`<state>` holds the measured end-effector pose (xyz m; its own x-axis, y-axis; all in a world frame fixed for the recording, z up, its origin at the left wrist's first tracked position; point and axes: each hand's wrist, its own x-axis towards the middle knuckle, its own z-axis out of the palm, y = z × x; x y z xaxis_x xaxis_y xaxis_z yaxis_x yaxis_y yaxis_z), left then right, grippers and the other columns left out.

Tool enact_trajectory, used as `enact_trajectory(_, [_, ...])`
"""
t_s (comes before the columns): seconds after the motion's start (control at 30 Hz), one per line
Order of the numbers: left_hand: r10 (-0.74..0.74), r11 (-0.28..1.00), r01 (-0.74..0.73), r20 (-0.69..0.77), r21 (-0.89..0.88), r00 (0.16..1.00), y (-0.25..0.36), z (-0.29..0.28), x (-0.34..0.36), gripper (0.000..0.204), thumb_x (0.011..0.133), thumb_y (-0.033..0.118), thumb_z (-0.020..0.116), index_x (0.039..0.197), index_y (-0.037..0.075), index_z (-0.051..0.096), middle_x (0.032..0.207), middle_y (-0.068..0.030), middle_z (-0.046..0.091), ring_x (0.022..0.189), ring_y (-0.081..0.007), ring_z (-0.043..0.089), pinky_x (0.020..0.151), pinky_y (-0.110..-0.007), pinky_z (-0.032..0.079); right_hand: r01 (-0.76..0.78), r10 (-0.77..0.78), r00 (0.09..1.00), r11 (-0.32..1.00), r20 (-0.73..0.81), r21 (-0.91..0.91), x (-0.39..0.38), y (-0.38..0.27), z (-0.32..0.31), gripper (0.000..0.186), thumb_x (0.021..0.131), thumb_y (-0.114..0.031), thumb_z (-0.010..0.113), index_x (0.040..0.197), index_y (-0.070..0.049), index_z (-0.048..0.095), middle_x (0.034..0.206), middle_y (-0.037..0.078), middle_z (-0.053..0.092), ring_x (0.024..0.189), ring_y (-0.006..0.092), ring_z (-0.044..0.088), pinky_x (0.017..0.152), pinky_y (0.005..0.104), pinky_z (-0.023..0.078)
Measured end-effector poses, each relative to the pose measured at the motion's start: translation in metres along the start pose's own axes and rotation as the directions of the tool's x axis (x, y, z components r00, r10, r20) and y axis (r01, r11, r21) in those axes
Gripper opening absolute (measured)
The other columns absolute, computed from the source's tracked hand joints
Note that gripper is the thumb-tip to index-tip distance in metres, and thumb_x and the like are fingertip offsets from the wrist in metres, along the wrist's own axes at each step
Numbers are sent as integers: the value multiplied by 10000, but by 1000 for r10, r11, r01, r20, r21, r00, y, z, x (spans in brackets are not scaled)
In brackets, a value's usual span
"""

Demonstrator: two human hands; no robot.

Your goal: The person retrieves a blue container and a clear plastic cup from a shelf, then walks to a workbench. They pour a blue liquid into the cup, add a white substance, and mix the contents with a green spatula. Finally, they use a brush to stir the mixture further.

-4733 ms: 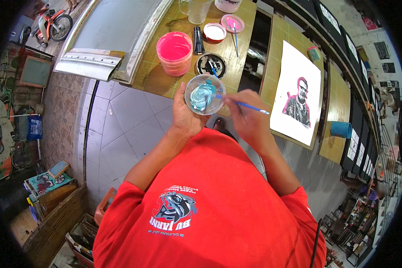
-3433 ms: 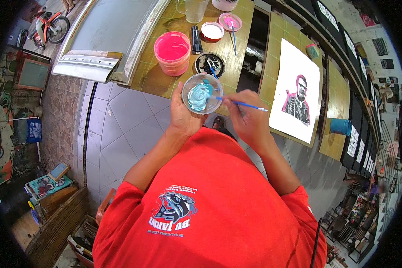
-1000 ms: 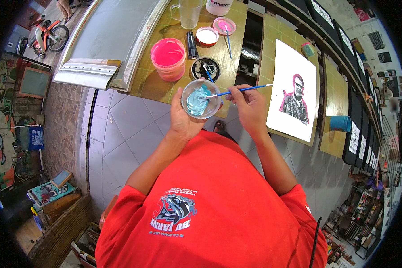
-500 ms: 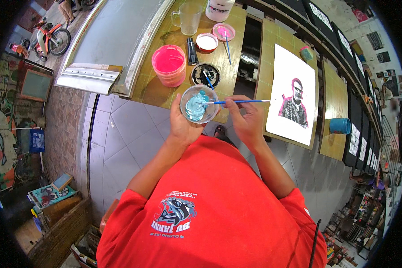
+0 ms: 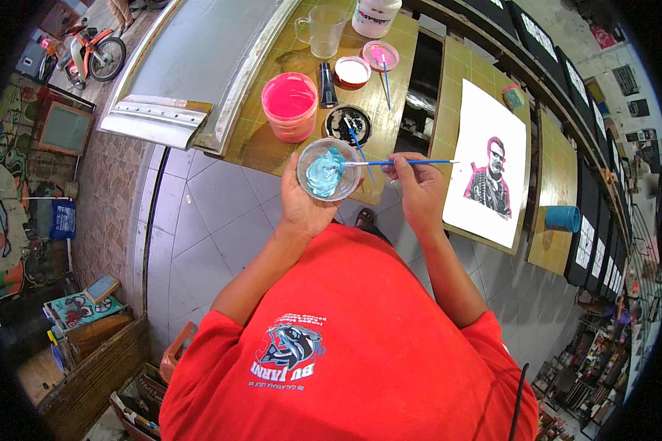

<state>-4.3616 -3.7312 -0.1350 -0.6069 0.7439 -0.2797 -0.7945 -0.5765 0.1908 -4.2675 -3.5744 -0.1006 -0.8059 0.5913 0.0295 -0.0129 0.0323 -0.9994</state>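
Note:
My left hand (image 5: 306,207) holds a clear plastic cup (image 5: 351,180) from below and the side. Light blue paint (image 5: 322,175) lies thick and swirled inside it. Between the thumb and fingers of my right hand (image 5: 422,192) is a thin paintbrush (image 5: 379,162) with a blue handle. Its tip points left into the cup, at the edge of the paint. On the board just beyond the cup are a round lid with black paint (image 5: 337,120), with another blue brush (image 5: 360,151) on it, and a tub of pink paint (image 5: 289,110).
White paper (image 5: 479,110) with a printed figure lies on the right board, a sponge (image 5: 514,96) beyond it. Also about are a blue cup (image 5: 563,218), a black tube (image 5: 326,84), a clear mug (image 5: 324,31), a pink-smeared lid (image 5: 381,54) and a framed screen (image 5: 187,59) with a squeegee (image 5: 154,121).
My right hand has shifted slightly right, drawing the brush tip from the paint's middle toward the cup's right side. The cup stays in my left hand. The view has shifted a little.

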Motion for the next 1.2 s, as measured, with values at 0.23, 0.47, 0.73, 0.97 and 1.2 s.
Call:
enact_trajectory(0.23, [28,1000,-28,-5,-5,1000,3,-3,1,607,953,520,281,1304,74,496,1297,-192,538,1213,-349,513,992,-551,421,-49,49,998,999,-36,6,7,10,-4,181,950,-152,578,932,14,647,815,73,683,730,94,600,676,232,464])
enact_trajectory(0.47, [45,999,-46,-27,-26,999,3,-4,2,622,950,525,278,1304,61,491,1298,-196,534,1213,-354,511,993,-553,423,-41,37,996,997,-77,-58,9,0,-13,185,955,-158,570,937,11,643,812,73,680,726,95,595,681,238,467])
enact_trajectory(0.73, [35,996,-35,-2,-83,999,4,-4,2,591,968,473,246,1304,50,486,1284,-214,537,1205,-365,512,991,-557,425,65,-65,995,998,80,1,1,-7,-16,150,930,-91,580,1009,7,662,876,79,688,809,136,603,747,266,468])
enact_trajectory(0.97, [23,996,-23,-1,-84,1000,7,-4,4,597,971,450,233,1293,16,486,1278,-222,538,1190,-377,518,975,-541,438,385,-319,869,916,378,-112,0,6,-37,179,814,43,629,982,9,684,937,110,688,851,209,604,770,305,464])
enact_trajectory(1.2, [27,995,-38,-108,-94,994,7,-1,2,588,968,455,236,1292,41,499,1286,-224,535,1193,-381,518,981,-542,434,110,-101,984,992,147,-56,-4,4,-44,127,904,6,556,974,24,660,967,96,671,870,157,581,776,275,465])
